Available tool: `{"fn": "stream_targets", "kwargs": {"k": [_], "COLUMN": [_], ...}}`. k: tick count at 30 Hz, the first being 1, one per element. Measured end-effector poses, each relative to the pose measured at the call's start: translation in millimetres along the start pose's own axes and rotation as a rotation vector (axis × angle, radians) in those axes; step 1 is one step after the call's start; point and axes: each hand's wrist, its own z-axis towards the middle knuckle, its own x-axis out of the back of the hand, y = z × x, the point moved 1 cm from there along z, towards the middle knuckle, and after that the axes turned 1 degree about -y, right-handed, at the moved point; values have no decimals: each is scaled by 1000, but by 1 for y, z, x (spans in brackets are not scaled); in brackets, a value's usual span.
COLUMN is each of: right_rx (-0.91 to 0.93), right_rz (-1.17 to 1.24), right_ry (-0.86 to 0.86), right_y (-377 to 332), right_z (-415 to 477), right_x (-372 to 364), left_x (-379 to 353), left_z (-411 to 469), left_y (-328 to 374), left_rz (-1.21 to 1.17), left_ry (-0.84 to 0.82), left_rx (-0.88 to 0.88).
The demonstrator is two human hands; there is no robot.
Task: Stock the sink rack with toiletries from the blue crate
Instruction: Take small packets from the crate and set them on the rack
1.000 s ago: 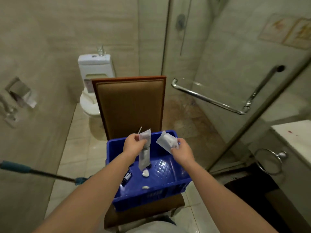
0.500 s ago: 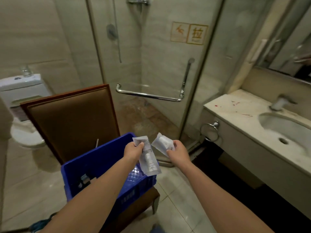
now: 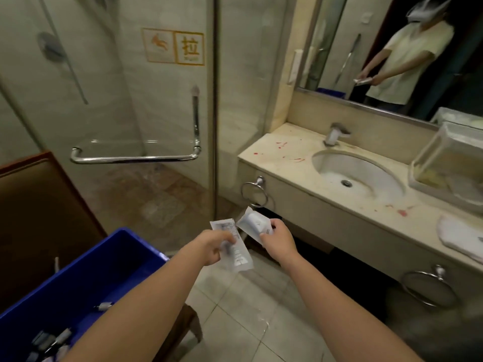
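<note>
Centre frame: left hand [image 3: 209, 246] fingers closed on a long clear sachet [image 3: 236, 250], its lower end hanging below the grip. Right hand [image 3: 278, 240] pinches a white packet [image 3: 252, 224], sticking up-left past the fingertips. Blue crate [image 3: 86, 278] lower left, clear rack [image 3: 444, 163] right edge on the counter

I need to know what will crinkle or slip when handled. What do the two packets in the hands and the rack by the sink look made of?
Long packet in the left hand: thin clear plastic film, glossy, contents showing through. Small packet in the right hand: frosted whitish film, probably plastic. Rack: clear rigid plastic or acrylic, seemingly; the counter shows through its walls.
</note>
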Motion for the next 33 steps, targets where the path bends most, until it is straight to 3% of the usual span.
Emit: {"fn": "stream_targets", "kwargs": {"k": [6, 17, 33], "right_rx": [-59, -89, -203], "right_rz": [-19, 50, 101], "right_ry": [56, 87, 361], "right_y": [31, 84, 138], "right_z": [35, 92, 101], "right_x": [77, 184, 317], "left_x": [-90, -223, -390], "left_z": [20, 60, 98], "left_y": [12, 33, 61], "left_rz": [64, 119, 441], "left_ry": [-46, -108, -318], "left_rx": [19, -97, -263]}}
